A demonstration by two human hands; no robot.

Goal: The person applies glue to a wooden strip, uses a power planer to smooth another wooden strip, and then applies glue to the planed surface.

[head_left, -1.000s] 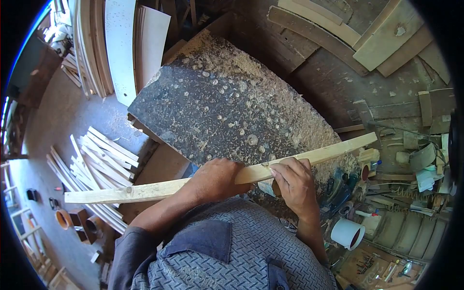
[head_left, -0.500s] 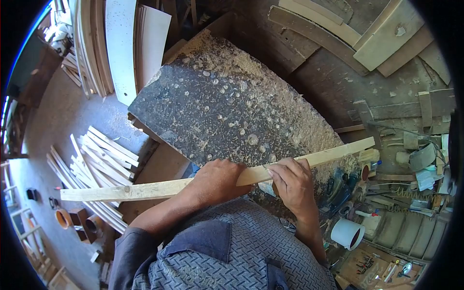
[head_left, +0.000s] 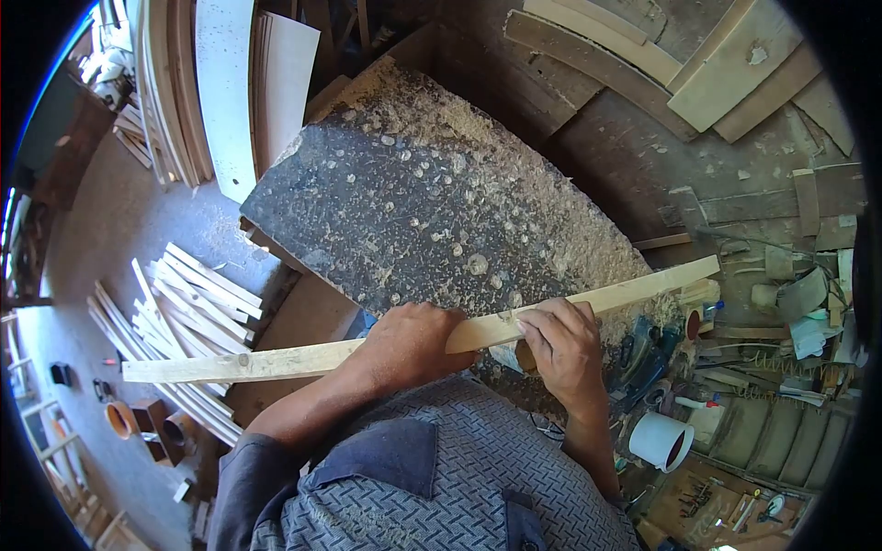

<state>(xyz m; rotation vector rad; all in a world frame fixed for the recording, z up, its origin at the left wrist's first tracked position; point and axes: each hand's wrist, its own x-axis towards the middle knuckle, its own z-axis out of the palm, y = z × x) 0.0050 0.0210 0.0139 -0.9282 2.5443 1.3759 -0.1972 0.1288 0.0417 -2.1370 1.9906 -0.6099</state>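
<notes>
A long, pale wooden strip (head_left: 276,363) lies crosswise in front of my body, above the near edge of the workbench (head_left: 367,211). My left hand (head_left: 413,340) is wrapped over the strip near its middle, with the back of the hand facing up. Further right, my right hand (head_left: 565,344) grips the same strip, its fingers bent against the wood. The strip's right end points up and away, past the shaving-covered corner of the bench. Below the strip, partly covered by my right hand, is a small cylindrical object whose kind I cannot make out.
Several pale strips (head_left: 188,308) are piled at the left. Tall boards (head_left: 225,92) lean behind them. Wood shavings (head_left: 588,220) cover the bench's right side. A blue power tool (head_left: 643,354) and a white bucket (head_left: 661,443) stand at the right, near a tool board (head_left: 726,505).
The wooden strip has shifted slightly to the right, together with my right hand. My left hand stays almost in place on it. The whole view has moved very slightly.
</notes>
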